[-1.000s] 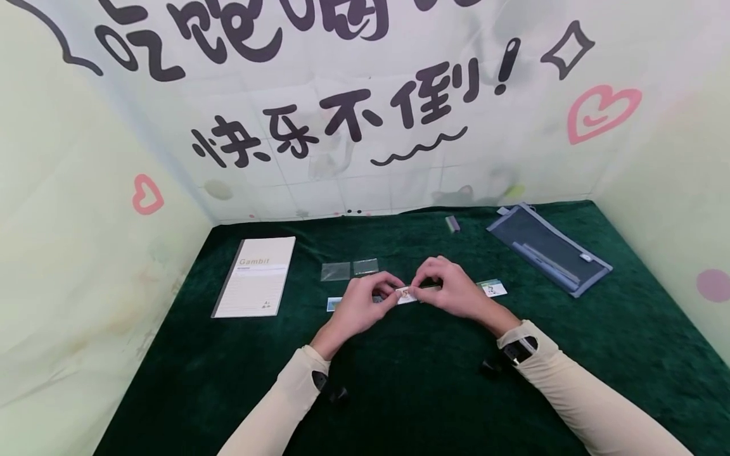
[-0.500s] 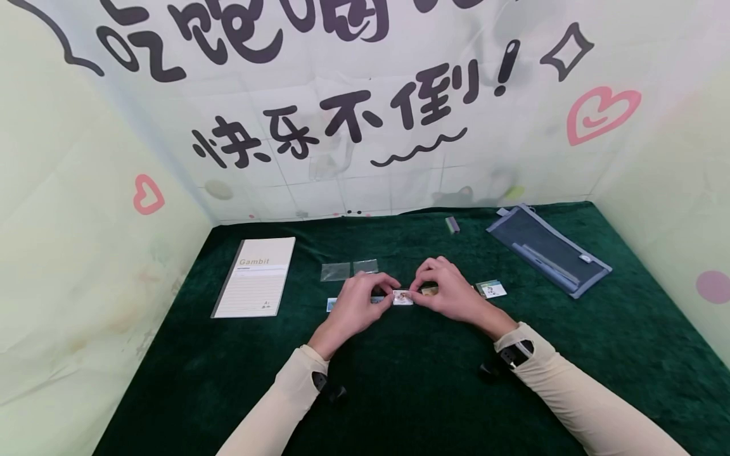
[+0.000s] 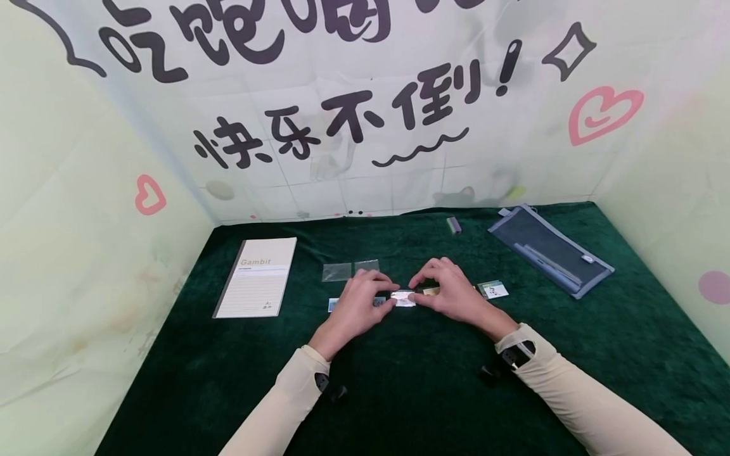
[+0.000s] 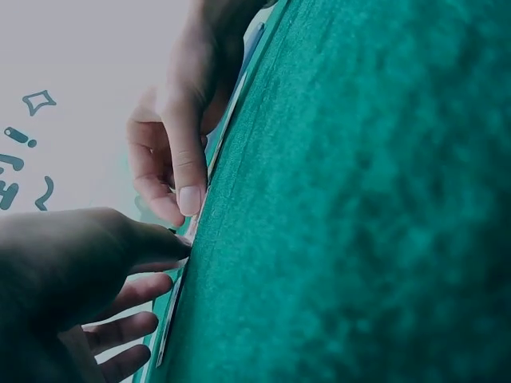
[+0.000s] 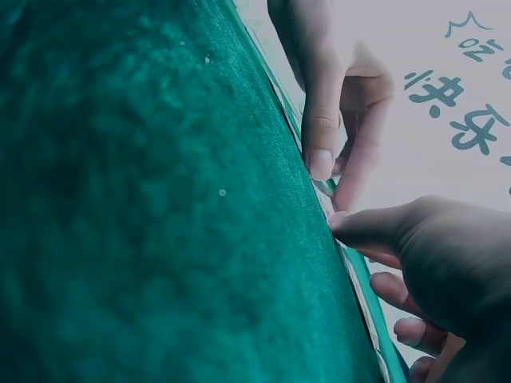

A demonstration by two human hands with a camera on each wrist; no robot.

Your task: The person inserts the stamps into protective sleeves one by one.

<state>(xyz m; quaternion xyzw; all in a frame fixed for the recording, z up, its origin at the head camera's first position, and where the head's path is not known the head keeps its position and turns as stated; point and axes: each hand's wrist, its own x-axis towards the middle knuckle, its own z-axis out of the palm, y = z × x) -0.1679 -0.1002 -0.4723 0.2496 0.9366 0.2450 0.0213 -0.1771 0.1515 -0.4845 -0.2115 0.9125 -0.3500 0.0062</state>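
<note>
Between both hands, a small pale printed card lies in the row at mid-table, bright with glare. My left hand has thumb and index finger on its left side. The thumb and index finger of my right hand are at its right side. Next to the left hand, a blue-edged card is partly covered by the fingers. A yellowish card shows behind the right thumb. Some overlapping cards lie right of that hand. In the wrist views the cards appear edge-on, so their faces are hidden.
Two clear plastic sleeves lie beyond the left hand. A white notebook is at the left. Toward the back are a small purple-and-green block and a blue mesh zip pouch with pens inside. Fabric walls enclose the green cloth.
The pale card, tilted and held off the cloth a second ago, has come slightly left and down and now looks flat. Both hands have shifted only a little with it.
</note>
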